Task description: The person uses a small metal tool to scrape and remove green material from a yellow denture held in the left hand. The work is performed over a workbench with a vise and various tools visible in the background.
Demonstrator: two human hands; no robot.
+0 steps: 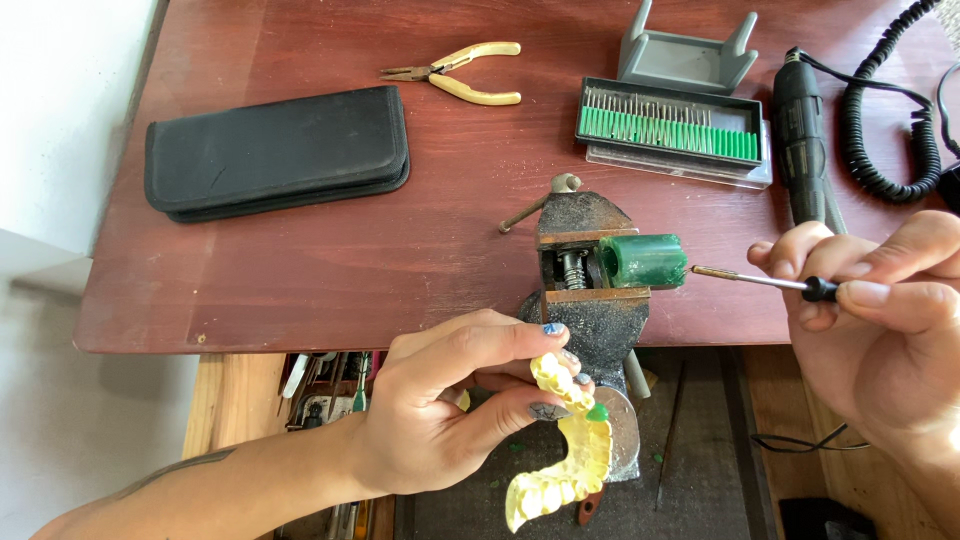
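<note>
The left hand [450, 400] is closed around a yellow plaster model of teeth [565, 440]. The thumb and fingers pinch the top end of it, and the rest curves down below the hand. A small green bit sits on the model just beside the fingertips. The model is held in the air in front of the near edge of the dark red wooden surface [330, 270].

The right hand [880, 320] is closed on a thin metal tool with a black grip [775, 283]. The fingers pinch the black part. The metal tip points left, toward a green block of wax [645, 260], and is near it but not touching.

The green block is squeezed in a small rusty metal vise [585, 290] that is fixed on the near edge of the surface.

Farther back on the surface lie a flat black zip case [275, 150], yellow-handled pliers [455, 72], a green tray full of little metal bits [670, 130] and a grey plastic stand [685, 55]. On the right lies a black hand drill [800, 130] with a curly black cord [885, 120].
</note>
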